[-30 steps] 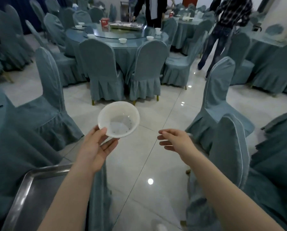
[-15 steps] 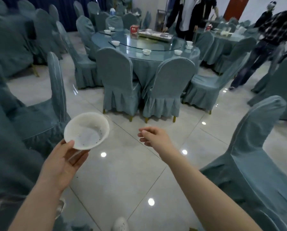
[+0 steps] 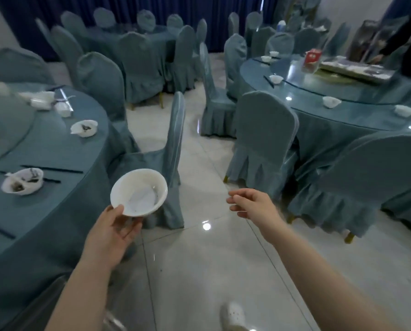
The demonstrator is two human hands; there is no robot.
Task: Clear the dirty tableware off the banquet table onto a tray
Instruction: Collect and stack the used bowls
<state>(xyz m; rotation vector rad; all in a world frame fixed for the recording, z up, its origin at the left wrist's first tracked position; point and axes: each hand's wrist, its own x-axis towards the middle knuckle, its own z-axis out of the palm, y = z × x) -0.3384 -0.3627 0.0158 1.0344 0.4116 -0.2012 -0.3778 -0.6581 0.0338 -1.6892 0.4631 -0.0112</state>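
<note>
Trouble, if it comes, starts with the shallow white plastic bowl (image 3: 138, 192) near the centre of the frame: the left hand (image 3: 111, 232) holds it by the near rim alone, thumb on top and fingers (image 3: 130, 231) curled underneath, and it tips away over the glossy white tiled floor (image 3: 199, 259). Whatever film of liquid sits inside could run out, or the bowl could slide from that thin pinch.

The right hand (image 3: 252, 206) hangs empty at centre right, fingers loosely bent, holding nothing, so nothing backs up the bowl.

The blue-covered banquet chair (image 3: 166, 154) stands just beyond the bowl, and a careless swing could clip its back.

At the left of the frame the round blue-clothed tabletop (image 3: 56, 149) carries a crumpled white dish with dark scraps (image 3: 23, 181), another soiled white dish (image 3: 84, 128) and black chopsticks (image 3: 51, 168) near the edge; a sleeve brushing past could sweep them off.

A metallic edge at the bottom left may be the tray, but I cannot tell. A white perforated shoe (image 3: 233, 315) is on the shiny floor, which looks slippery.
</note>
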